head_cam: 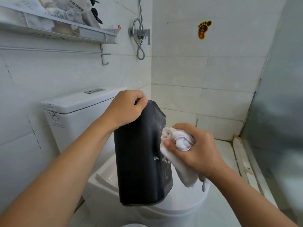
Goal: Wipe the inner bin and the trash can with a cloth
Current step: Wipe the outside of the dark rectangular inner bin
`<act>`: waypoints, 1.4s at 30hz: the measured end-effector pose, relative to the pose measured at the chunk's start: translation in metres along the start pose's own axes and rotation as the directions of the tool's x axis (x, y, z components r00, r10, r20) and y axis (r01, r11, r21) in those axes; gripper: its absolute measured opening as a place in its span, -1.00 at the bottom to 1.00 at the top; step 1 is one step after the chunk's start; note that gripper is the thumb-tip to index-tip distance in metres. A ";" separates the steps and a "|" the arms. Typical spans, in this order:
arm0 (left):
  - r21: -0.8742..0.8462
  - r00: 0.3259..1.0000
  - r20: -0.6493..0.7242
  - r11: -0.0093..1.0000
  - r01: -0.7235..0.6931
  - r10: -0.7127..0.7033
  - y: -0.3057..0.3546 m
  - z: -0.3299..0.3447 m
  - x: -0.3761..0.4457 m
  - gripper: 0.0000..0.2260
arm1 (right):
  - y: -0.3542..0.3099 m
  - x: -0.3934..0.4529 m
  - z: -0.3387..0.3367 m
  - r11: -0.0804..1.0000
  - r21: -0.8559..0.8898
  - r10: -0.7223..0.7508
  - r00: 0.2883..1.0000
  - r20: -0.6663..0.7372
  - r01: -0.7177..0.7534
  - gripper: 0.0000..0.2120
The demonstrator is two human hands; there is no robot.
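One white-tiled bathroom wall (pixel 180 71), perhaps damp

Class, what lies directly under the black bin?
Under the black bin lies the white toilet, its lid apparently shut. The bin hides part of it, and whether they touch is unclear.

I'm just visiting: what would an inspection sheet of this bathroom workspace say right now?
Surface: toilet, lid closed, under the work.
Job's things: dark bin held up, streaked; white cloth pressed to its side.
Clutter: wall shelf with packets and a pump bottle.
Grippers: left hand grips the bin's top; right hand grips the cloth.
Cables: shower hose looped on the wall.
Surroundings: white tiles, foot-shaped sticker, cistern.
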State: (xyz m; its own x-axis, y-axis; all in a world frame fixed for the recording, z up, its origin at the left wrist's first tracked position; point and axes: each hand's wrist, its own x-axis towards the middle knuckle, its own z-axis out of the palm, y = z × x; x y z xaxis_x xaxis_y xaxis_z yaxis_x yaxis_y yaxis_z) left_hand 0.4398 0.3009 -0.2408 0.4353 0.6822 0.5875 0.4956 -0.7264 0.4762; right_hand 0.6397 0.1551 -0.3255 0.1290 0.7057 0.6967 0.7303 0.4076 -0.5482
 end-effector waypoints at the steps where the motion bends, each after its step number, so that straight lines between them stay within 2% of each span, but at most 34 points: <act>1: -0.006 1.000 0.000 1.000 -0.011 0.011 0.002 0.002 0.000 -0.71 | 0.000 0.002 -0.003 1.000 0.001 -0.001 1.000 -0.025 0.001 -0.70; 6: -0.037 0.998 0.030 0.998 -0.053 0.054 0.010 0.007 0.001 -0.75 | -0.009 0.001 -0.003 0.991 -0.079 -0.116 0.991 -0.071 0.111 -0.72; 12: -0.051 0.984 0.156 0.996 -0.074 0.081 0.026 0.004 0.001 -0.61 | -0.023 0.001 0.012 0.883 -0.329 -0.351 0.936 0.011 0.335 -0.67; 16: -0.091 0.980 0.167 0.991 -0.096 0.110 0.028 0.005 -0.004 -0.63 | -0.029 0.011 0.013 0.821 -0.447 -0.381 0.924 0.036 0.356 -0.66; 20: -0.089 0.976 0.181 0.990 -0.110 0.125 0.035 0.006 -0.006 -0.64 | -0.034 0.032 0.008 0.879 -0.415 -0.296 0.951 -0.090 0.234 -0.72; 24: -0.111 0.978 0.178 0.990 -0.092 0.111 0.031 0.003 -0.010 -0.64 | -0.017 0.049 -0.005 0.932 -0.362 -0.071 0.978 -0.198 -0.005 -0.68; 26: -0.077 0.980 0.164 0.992 -0.103 0.114 0.030 0.003 -0.013 -0.66 | -0.008 0.046 -0.007 0.947 -0.312 0.009 0.977 -0.214 -0.077 -0.72; 29: 0.012 0.984 0.133 0.992 -0.123 0.120 0.031 0.006 -0.013 -0.69 | -0.011 0.026 -0.001 0.989 -0.141 -0.061 0.990 -0.126 0.043 -0.74; 31: -0.035 0.983 0.138 0.992 -0.119 0.123 0.029 0.006 -0.012 -0.69 | -0.016 0.016 0.005 0.979 -0.084 -0.190 0.981 -0.037 0.187 -0.73; 33: -0.114 0.981 0.152 0.988 -0.100 0.117 0.024 0.005 -0.012 -0.70 | -0.017 0.019 0.007 0.966 -0.109 -0.237 0.971 -0.011 0.234 -0.73; 38: -0.203 0.979 0.173 0.977 -0.071 0.107 0.013 -0.002 -0.013 -0.74 | 0.001 0.042 -0.001 0.975 -0.218 0.011 0.984 -0.175 -0.050 -0.70; 42: -0.201 0.985 0.142 0.977 -0.072 0.102 0.007 -0.002 -0.008 -0.72 | 0.019 0.038 -0.017 0.980 -0.050 0.176 0.952 -0.250 -0.194 -0.71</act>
State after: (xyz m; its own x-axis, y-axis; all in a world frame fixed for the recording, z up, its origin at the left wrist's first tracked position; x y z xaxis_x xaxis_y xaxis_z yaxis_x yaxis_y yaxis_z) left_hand 0.4377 0.2904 -0.2410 0.5857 0.6094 0.5344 0.3018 -0.7759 0.5540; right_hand 0.6698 0.1790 -0.3016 0.4191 0.5989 0.6824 0.7241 0.2330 -0.6492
